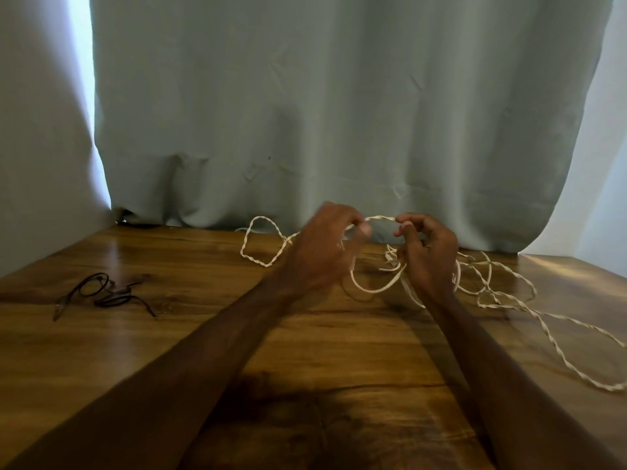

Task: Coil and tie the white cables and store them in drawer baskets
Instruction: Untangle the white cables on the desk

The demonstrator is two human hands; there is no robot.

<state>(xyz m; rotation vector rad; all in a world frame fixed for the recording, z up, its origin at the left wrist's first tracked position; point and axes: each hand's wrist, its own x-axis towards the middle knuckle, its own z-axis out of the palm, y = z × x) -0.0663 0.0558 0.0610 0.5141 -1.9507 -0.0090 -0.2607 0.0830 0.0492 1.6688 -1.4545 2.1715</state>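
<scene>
White twisted cable [380, 218] is pinched between the left hand [322, 247] and the right hand [429, 252] above the wooden table [322, 351]; its loose loops lie there.

A pale grey-green curtain [322, 113] is hanging across the back, its hem bunching where it is meeting the far edge of a wooden table [169, 351]. The table is filling the lower half, its glossy, dark-grained top reflecting soft light near both sides. Daylight is glowing through a narrow gap [81, 79] at the curtain's left edge. A plain pale wall [34, 147] is standing on the left, another [607, 171] on the right.
</scene>
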